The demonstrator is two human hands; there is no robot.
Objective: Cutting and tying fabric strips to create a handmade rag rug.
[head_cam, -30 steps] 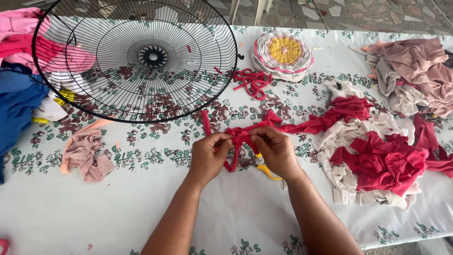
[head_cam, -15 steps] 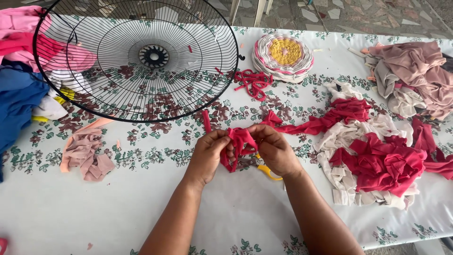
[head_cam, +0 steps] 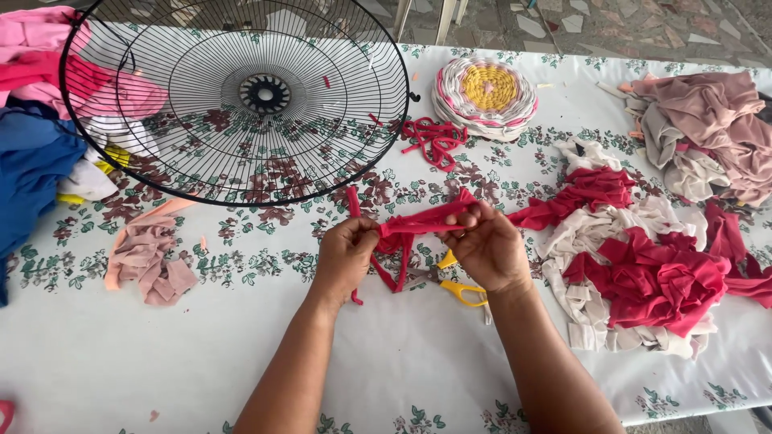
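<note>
Both of my hands hold a red fabric strip (head_cam: pixel 414 223) stretched between them above the flowered tablecloth (head_cam: pixel 241 321). My left hand (head_cam: pixel 344 251) pinches the strip's left end, with a loose loop hanging below it. My right hand (head_cam: pixel 489 245) grips the right end, and from there the strip runs on toward the pile of red and cream cloth (head_cam: pixel 643 265). Yellow-handled scissors (head_cam: pixel 454 285) lie on the table just under my right hand, partly hidden by it.
A black wire fan guard (head_cam: pixel 241 96) lies at the back left. A round woven mat (head_cam: pixel 485 95) and a bundle of red strips (head_cam: pixel 434 141) sit behind my hands. Pink and blue cloth (head_cam: pixel 32 153) is at far left, peach scraps (head_cam: pixel 149 257) nearby, mauve cloth (head_cam: pixel 708 128) far right.
My hands have moved apart, pulling the bunched red strip out straight between them. The other things on the table have not moved.
</note>
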